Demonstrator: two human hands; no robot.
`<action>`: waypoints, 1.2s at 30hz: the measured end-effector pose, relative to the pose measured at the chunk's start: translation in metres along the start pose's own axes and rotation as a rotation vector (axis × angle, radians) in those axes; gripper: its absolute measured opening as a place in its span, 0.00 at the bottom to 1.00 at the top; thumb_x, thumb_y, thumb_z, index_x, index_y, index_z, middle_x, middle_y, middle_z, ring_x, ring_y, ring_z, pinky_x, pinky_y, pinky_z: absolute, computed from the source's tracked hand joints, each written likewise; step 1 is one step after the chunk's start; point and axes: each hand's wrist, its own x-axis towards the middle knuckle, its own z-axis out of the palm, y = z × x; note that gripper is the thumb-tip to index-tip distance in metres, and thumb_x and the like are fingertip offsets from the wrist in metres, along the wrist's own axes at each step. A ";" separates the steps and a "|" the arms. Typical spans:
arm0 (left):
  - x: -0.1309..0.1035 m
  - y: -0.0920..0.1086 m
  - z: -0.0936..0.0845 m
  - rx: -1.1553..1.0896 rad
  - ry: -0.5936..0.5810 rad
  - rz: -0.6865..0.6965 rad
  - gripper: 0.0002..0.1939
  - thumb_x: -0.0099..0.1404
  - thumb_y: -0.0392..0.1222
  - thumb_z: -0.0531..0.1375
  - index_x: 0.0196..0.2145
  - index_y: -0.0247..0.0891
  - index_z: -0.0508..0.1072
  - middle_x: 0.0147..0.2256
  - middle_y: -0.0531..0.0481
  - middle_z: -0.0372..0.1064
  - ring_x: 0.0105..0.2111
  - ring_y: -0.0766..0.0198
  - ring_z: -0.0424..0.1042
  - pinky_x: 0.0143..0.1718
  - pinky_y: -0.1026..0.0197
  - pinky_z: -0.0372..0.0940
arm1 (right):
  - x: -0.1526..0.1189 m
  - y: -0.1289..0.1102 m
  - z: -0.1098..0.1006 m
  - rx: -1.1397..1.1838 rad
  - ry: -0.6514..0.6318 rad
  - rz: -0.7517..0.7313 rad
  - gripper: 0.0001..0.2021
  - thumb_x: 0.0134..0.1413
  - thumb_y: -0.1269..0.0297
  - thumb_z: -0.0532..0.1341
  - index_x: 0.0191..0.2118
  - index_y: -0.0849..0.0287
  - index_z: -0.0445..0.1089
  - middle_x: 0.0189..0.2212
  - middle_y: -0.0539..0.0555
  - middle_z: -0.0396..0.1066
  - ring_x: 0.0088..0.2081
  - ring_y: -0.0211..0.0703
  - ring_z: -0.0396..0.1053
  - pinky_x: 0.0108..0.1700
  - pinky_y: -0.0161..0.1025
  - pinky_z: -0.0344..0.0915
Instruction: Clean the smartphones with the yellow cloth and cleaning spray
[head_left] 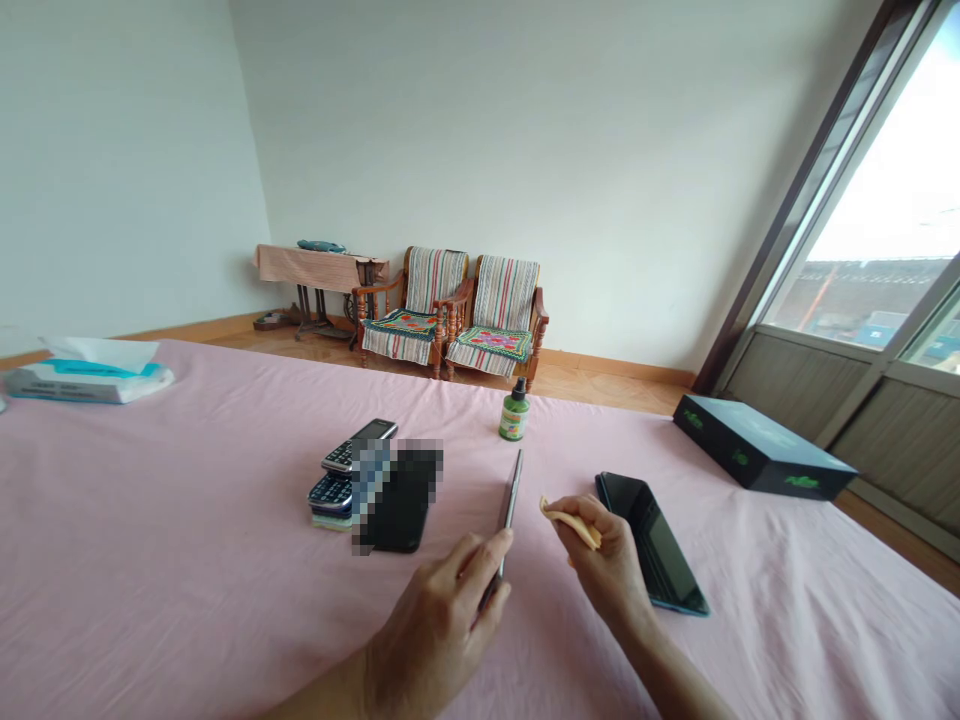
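I had the left hand [444,612] gripping a phone [514,494] edge-on in front of the bottle [514,418], seemingly leaving its faces free; the right hand [611,562] pinched a cloth [576,523], front-right of the bottle.

No wording is coming out clearly enough to be read. Green lettering is standing on the long side and the end of the black box [761,450], and a small green mark is sitting beside the long-side lettering. The green bottle [514,413] is carrying a label with blurred print. Dark print, also illegible, is running along the tissue pack [90,384].
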 end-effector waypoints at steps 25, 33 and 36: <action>0.002 -0.008 -0.005 0.144 -0.024 0.207 0.26 0.58 0.25 0.63 0.53 0.33 0.63 0.50 0.40 0.68 0.48 0.54 0.71 0.49 0.54 0.71 | 0.068 -0.005 0.027 -0.172 0.063 -0.275 0.07 0.47 0.70 0.58 0.30 0.59 0.75 0.29 0.55 0.73 0.30 0.44 0.71 0.34 0.38 0.65; 0.000 -0.012 0.001 -0.026 -0.068 0.143 0.26 0.64 0.25 0.54 0.58 0.37 0.58 0.54 0.41 0.65 0.54 0.55 0.67 0.55 0.55 0.64 | 0.066 -0.007 0.025 -0.199 -0.029 -0.369 0.07 0.49 0.71 0.60 0.29 0.57 0.76 0.28 0.54 0.70 0.30 0.41 0.70 0.34 0.36 0.64; 0.001 -0.010 0.001 -0.040 -0.039 0.145 0.26 0.65 0.25 0.53 0.59 0.39 0.58 0.53 0.42 0.67 0.53 0.56 0.68 0.54 0.56 0.65 | 0.036 -0.018 0.021 -0.176 -0.096 -0.448 0.08 0.52 0.72 0.59 0.35 0.56 0.76 0.31 0.54 0.69 0.32 0.40 0.70 0.35 0.35 0.66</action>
